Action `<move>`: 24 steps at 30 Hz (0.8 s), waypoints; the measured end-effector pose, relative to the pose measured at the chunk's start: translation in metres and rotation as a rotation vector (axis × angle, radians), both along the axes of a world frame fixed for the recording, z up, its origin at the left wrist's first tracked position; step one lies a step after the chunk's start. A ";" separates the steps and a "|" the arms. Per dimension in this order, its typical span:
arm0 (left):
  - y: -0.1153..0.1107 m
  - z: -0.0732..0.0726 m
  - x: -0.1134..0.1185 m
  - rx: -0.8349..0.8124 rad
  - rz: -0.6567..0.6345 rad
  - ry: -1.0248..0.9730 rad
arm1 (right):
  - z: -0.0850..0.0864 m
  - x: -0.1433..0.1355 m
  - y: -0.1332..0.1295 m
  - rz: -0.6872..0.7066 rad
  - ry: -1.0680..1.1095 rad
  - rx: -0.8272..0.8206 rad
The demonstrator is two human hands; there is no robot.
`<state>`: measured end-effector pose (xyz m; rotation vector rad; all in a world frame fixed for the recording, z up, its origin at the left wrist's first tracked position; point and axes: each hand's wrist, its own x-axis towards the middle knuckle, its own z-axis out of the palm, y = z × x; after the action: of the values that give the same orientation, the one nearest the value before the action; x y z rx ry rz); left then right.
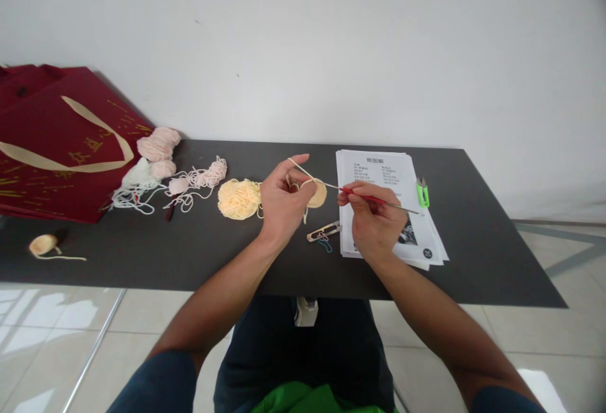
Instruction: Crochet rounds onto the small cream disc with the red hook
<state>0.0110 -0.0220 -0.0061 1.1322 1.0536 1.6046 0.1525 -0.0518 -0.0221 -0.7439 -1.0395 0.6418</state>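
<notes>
My left hand (286,201) pinches a round cream crochet piece (318,194). A strand of cream yarn (303,170) runs over its raised index finger toward the hook. My right hand (374,214) is closed around the red grip of a crochet hook (372,198), whose tip points left at the yarn. The hook's metal shank sticks out to the right of the hand. Just left of my left hand lies a pale yellow ball of yarn (239,199). The inner fingers of the left hand are partly hidden.
Printed sheets (379,157) lie under my right hand, with green thread snips (423,193) on their right edge. Other snips (324,232) and stitch markers (325,245) sit between my arms. Leftward are pink yarn (158,143), white yarn (139,176), a red bag (57,148) and a small cream piece (42,245).
</notes>
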 end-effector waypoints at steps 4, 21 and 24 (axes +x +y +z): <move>-0.001 0.000 0.002 0.007 0.060 0.009 | -0.002 -0.006 -0.007 -0.051 -0.079 -0.029; 0.010 0.006 0.006 -0.151 0.044 -0.212 | -0.009 -0.005 0.000 -0.011 -0.273 -0.035; 0.017 0.015 0.005 -0.202 -0.019 -0.303 | -0.004 -0.003 0.007 0.004 -0.318 -0.002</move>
<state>0.0157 -0.0053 0.0090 0.7360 0.9742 1.5562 0.1492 -0.0453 -0.0266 -0.8639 -1.3315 0.5381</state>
